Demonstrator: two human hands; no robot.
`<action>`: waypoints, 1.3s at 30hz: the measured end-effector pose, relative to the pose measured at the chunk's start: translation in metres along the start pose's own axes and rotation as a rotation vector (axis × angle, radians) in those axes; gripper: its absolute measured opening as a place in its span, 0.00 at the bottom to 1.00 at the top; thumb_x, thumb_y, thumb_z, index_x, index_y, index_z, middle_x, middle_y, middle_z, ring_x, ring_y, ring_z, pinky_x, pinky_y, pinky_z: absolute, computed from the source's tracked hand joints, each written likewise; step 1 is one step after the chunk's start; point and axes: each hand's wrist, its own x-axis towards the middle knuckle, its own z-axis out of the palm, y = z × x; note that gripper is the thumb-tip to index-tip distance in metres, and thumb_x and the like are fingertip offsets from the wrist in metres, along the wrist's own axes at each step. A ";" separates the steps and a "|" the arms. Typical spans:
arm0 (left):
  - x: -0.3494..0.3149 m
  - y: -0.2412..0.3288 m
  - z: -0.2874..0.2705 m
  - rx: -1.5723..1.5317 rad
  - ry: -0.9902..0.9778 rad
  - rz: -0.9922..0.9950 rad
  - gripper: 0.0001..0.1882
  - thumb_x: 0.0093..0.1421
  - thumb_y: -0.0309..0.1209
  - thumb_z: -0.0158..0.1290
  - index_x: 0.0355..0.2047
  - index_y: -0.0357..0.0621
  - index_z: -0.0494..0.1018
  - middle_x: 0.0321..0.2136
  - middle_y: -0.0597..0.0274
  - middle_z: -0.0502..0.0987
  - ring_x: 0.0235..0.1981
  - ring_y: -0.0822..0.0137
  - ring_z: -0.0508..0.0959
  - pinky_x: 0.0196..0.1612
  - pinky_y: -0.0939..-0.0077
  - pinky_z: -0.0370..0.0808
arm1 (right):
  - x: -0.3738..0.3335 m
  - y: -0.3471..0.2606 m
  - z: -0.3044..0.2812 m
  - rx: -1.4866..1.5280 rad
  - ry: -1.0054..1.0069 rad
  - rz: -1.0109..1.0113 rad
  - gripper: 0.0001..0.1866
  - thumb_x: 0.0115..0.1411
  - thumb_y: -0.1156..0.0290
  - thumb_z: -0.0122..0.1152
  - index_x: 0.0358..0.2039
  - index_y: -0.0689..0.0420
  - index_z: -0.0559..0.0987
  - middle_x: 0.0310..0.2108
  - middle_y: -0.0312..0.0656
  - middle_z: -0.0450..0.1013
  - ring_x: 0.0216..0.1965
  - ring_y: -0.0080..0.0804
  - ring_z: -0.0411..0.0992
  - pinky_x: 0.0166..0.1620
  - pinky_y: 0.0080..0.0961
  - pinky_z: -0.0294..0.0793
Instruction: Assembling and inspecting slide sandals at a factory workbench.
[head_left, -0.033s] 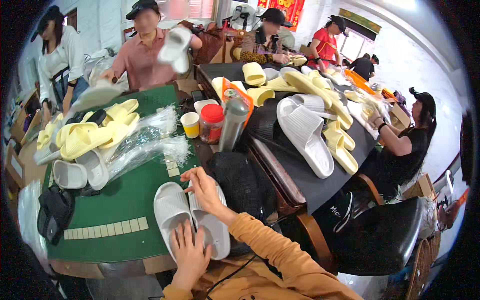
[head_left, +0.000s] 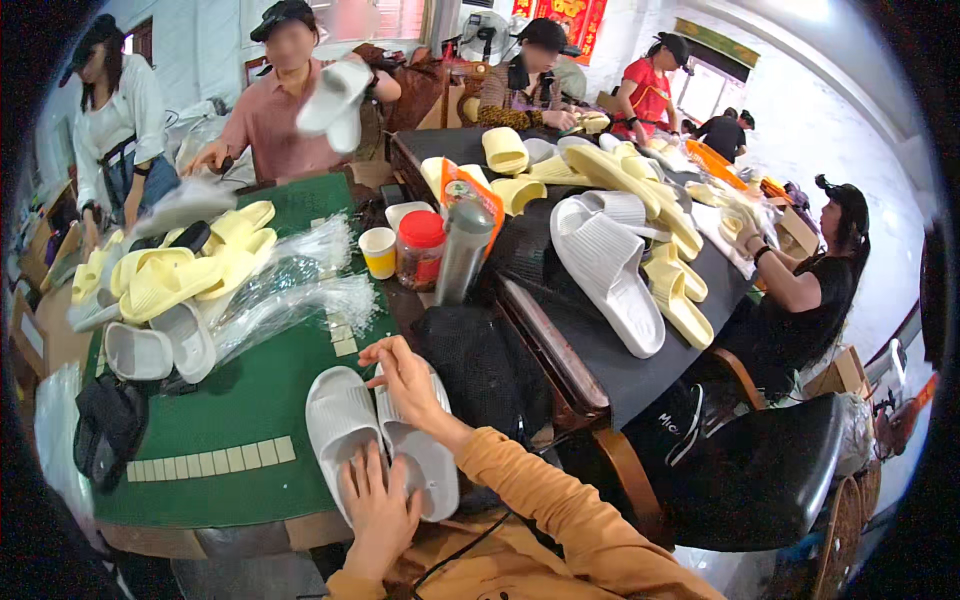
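A pair of light grey slide slippers lies side by side at the near edge of the green mat, toes away from me. My left hand rests with spread fingers on the inner soles, near where the two slippers meet. Over the strap of the right-hand slipper is my right hand, its fingers bent and apart, pointing left. No object shows between its fingers. The hand and wrist hide part of that strap.
On the green mat are a row of pale stickers, clear plastic bags, yellow slippers and black slippers. A paper cup, red-lidded jar and grey bottle stand beyond. Several co-workers surround the tables.
Across the table, a co-worker's grey slippers have shifted slightly left and down, and that person's other hand has moved. My hands and the pair beneath them stay nearly as they were.
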 end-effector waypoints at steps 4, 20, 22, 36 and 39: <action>0.000 0.002 0.001 -0.033 -0.014 -0.048 0.33 0.52 0.40 0.60 0.54 0.37 0.66 0.60 0.32 0.58 0.62 0.32 0.57 0.65 0.36 0.49 | 0.002 -0.016 -0.014 0.273 0.051 0.191 0.10 0.73 0.63 0.41 0.39 0.55 0.68 0.34 0.38 0.72 0.34 0.25 0.73 0.36 0.25 0.78; -0.006 -0.005 0.013 -0.046 0.083 -0.010 0.35 0.50 0.43 0.59 0.55 0.37 0.67 0.59 0.31 0.60 0.61 0.33 0.59 0.66 0.35 0.48 | -0.049 -0.203 -0.159 0.126 0.689 -0.507 0.07 0.72 0.67 0.44 0.38 0.56 0.69 0.29 0.34 0.65 0.30 0.22 0.64 0.47 0.31 0.73; -0.005 -0.002 0.009 -0.060 0.080 -0.015 0.35 0.50 0.41 0.60 0.56 0.37 0.66 0.59 0.30 0.60 0.61 0.32 0.59 0.65 0.34 0.50 | -0.052 -0.219 -0.179 -0.156 0.806 -0.731 0.07 0.72 0.69 0.44 0.37 0.57 0.69 0.30 0.35 0.65 0.32 0.22 0.63 0.45 0.27 0.69; -0.004 -0.006 0.003 -0.096 0.020 -0.045 0.36 0.52 0.43 0.59 0.60 0.40 0.65 0.61 0.33 0.58 0.63 0.35 0.57 0.66 0.38 0.47 | -0.002 -0.157 -0.325 -0.707 0.626 -0.120 0.18 0.56 0.73 0.64 0.47 0.63 0.75 0.40 0.40 0.71 0.39 0.24 0.68 0.43 0.21 0.69; -0.005 -0.013 -0.003 -0.131 0.008 -0.017 0.36 0.52 0.42 0.59 0.60 0.41 0.65 0.62 0.34 0.57 0.64 0.37 0.57 0.67 0.41 0.46 | 0.015 -0.135 -0.367 -1.137 0.495 -0.184 0.23 0.53 0.71 0.67 0.49 0.65 0.74 0.44 0.45 0.73 0.44 0.34 0.71 0.47 0.29 0.70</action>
